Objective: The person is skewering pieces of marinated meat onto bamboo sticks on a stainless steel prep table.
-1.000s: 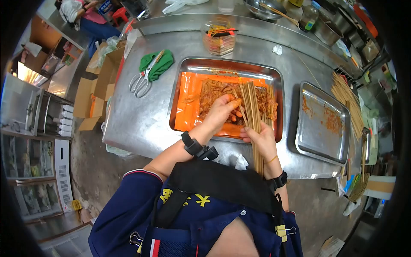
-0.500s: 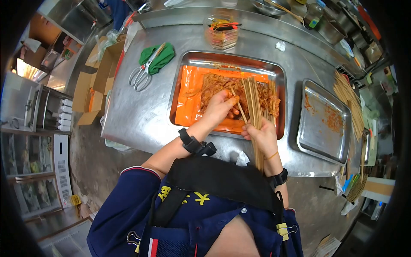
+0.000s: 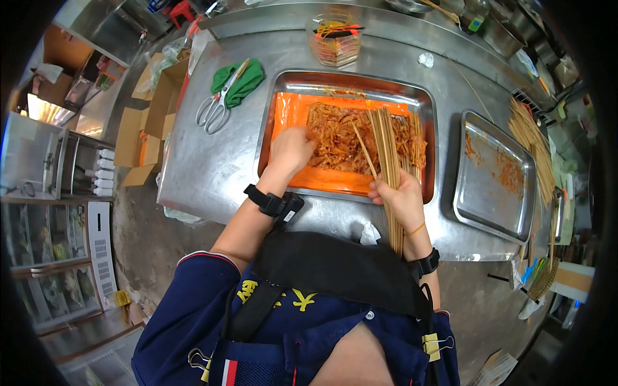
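Observation:
A steel tray holds an orange sheet with seasoned meat pieces heaped on it. My right hand is wrapped round a bundle of wooden skewers; one skewer slants out from its thumb and fingertips over the meat. My left hand is at the left edge of the meat, its fingers curled at the heap; what its fingertips hold is hidden. Loaded skewers lie at the right side of the tray.
Left of the tray, scissors rest on a green cloth. Behind stands a clear container. To the right are a stained steel tray and more loose skewers. A crumpled tissue lies near the front edge.
My left hand has moved left, away from the single skewer, to the meat's left edge. My right hand still holds the bundle and that skewer.

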`<state>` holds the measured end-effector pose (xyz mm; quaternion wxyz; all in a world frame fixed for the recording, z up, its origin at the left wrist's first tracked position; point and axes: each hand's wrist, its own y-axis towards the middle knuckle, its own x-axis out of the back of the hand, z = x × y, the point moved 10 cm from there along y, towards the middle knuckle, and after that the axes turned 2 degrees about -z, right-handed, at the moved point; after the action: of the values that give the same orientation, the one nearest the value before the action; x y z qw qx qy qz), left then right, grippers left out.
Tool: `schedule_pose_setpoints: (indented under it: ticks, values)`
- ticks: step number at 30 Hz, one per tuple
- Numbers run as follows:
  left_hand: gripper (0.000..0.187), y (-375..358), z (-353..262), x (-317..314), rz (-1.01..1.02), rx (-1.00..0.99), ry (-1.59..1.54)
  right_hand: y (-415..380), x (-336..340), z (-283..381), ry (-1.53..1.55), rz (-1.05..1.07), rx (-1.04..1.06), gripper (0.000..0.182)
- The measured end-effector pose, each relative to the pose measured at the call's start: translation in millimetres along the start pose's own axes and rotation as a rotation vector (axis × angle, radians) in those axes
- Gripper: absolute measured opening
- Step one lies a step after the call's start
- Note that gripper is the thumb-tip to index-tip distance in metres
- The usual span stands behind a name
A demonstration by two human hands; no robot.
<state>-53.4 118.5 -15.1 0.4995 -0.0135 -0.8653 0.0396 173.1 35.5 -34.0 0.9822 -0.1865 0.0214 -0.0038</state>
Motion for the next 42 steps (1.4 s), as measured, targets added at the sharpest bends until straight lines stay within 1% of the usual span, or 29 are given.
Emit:
schedule_pose_setpoints:
  ticks: [3, 6, 9, 12, 15, 18, 21, 24, 27, 30, 33, 36, 39, 42]
  values:
    - [0.02, 2.5, -6.6, -5.6, -0.013, -0.068, -0.166, 0.3, -1.1, 0.2, 0.004, 0.005, -0.003, 0.015]
    - [0.02, 3.2, -20.2, -26.8, 0.079, -0.222, -0.196, 0.3, -0.8, -0.6, 0.006, 0.006, -0.007, 0.015]
    - [0.02, -4.6, -34.1, -15.6, -0.043, -0.277, -0.08, 0.9, -0.8, -0.9, 0.007, 0.008, -0.007, 0.016]
    - [0.019, 5.1, -22.9, -23.9, -0.017, -0.172, -0.058, -0.4, -1.9, 0.3, 0.001, 0.01, -0.011, 0.016]
    - [0.02, 14.9, -3.9, -29.7, 0.023, -0.03, -0.406, 0.1, -2.1, -0.3, 0.002, 0.015, -0.012, 0.015]
    - [0.014, 26.6, 10.6, -35.7, 0.125, 0.145, -0.807, -0.2, -0.7, -2.0, 0.005, 0.01, -0.008, 0.016]
    - [0.014, 18.8, -6.9, -28.2, 0.179, 0.196, -1.147, 1.2, -1.0, -2.0, -0.004, 0.014, -0.005, 0.016]
    - [0.015, 20.0, -16.0, -38.1, 0.233, 0.175, -1.299, 0.4, -1.9, -0.8, -0.016, 0.015, -0.008, 0.017]
    - [0.012, 20.6, -20.6, -46.6, 0.241, 0.18, -1.301, -0.7, -2.1, 2.3, -0.016, 0.017, -0.004, 0.017]
    - [0.011, 19.9, -31.0, -44.8, 0.252, 0.157, -1.375, -0.6, -2.3, 2.8, -0.018, 0.023, -0.003, 0.017]
    - [0.01, 21.4, -28.0, -45.4, 0.242, 0.218, -1.431, 0.4, -2.5, 1.6, -0.014, 0.027, -0.005, 0.018]
    - [0.009, 22.1, -29.8, -43.9, 0.245, 0.202, -1.536, 0.8, -1.9, 0.3, -0.005, 0.027, -0.01, 0.018]
    - [0.012, 19.2, -35.5, -41.4, 0.269, 0.2, -1.615, 1.4, -2.1, -0.7, 0.003, 0.031, -0.011, 0.017]
    - [0.016, 13.7, -46.9, -35.5, 0.336, 0.158, -1.625, 1.4, -2.2, -0.7, 0.009, 0.03, -0.008, 0.017]
